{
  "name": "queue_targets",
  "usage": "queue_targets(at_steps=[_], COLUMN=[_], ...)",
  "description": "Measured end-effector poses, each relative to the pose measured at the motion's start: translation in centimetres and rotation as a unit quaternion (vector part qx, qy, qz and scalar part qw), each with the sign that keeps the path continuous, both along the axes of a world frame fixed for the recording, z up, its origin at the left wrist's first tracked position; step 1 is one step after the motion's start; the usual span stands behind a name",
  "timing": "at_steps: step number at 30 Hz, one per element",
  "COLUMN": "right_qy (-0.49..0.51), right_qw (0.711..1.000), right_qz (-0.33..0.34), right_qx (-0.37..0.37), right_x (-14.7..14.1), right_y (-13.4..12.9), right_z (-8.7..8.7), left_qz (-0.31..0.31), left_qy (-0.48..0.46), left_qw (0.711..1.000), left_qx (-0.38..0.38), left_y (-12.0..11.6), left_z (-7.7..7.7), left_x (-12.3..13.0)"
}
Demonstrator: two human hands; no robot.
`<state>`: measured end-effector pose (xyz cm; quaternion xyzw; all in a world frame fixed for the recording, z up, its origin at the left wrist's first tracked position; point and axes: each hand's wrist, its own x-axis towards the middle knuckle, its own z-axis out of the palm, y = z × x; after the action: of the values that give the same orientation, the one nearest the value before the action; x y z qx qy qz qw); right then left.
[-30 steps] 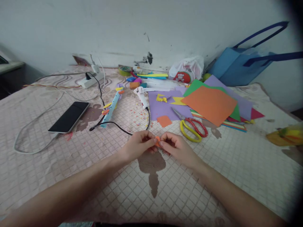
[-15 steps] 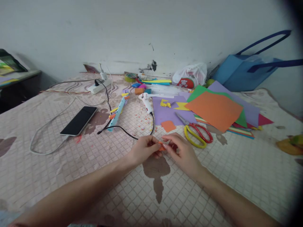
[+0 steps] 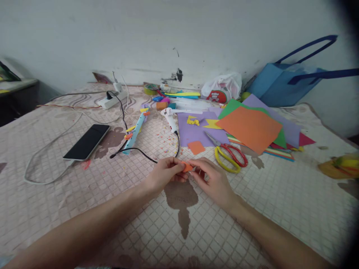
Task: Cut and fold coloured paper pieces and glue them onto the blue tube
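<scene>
My left hand [image 3: 167, 172] pinches a small orange piece of craft paper or foam [image 3: 187, 167] between thumb and fingers. From the other side my right hand [image 3: 213, 178] has its curled fingertips at the piece's right corner, thumb below and index finger above. Just beyond the hands lies a flat orange square [image 3: 196, 147], partly on a purple sheet [image 3: 186, 130]. Scissors [image 3: 228, 153] with one yellow and one red handle rest near my right hand, blades slightly apart. A white glue gun [image 3: 170, 121] lies farther back, its black cord running toward my left hand.
A phone [image 3: 87, 142] on a charging cable lies at left, near a light-blue strip [image 3: 135, 132] with coloured bits. Behind are a power strip [image 3: 112, 100] and tape roll [image 3: 150, 88]. Coloured sheets [image 3: 252, 127], a plastic bag [image 3: 223, 87] and blue tote [image 3: 280, 84] occupy the right.
The orange piece shows more between my hands, and my right fingertips have loosened around it. The whole view has shifted slightly, so things appear a little farther left.
</scene>
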<state>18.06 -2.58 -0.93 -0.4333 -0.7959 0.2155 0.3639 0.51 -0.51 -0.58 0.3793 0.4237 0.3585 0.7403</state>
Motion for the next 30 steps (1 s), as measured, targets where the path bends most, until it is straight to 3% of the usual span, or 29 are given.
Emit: queue_targets(at_steps=[6, 15, 23, 30], right_qy=[-0.014, -0.071, -0.066, -0.036], right_qw=[1.0, 0.984, 0.985, 0.988], right_qz=[0.017, 0.067, 0.059, 0.023], right_qx=[0.016, 0.148, 0.151, 0.147], right_x=[0.15, 0.12, -0.02, -0.11], right_y=[0.14, 0.32, 0.42, 0.3], right_z=[-0.2, -0.09, -0.49, -0.68], left_qz=[-0.018, 0.01, 0.017, 0.017], left_qy=[-0.014, -0.02, -0.014, -0.006], left_qw=[1.0, 0.999, 0.999, 1.0], left_qx=[-0.012, -0.024, -0.034, 0.016], left_y=[-0.06, -0.11, 0.13, 0.02], left_z=[-0.01, -0.05, -0.19, -0.45], left_x=[0.0, 0.12, 0.05, 0.38])
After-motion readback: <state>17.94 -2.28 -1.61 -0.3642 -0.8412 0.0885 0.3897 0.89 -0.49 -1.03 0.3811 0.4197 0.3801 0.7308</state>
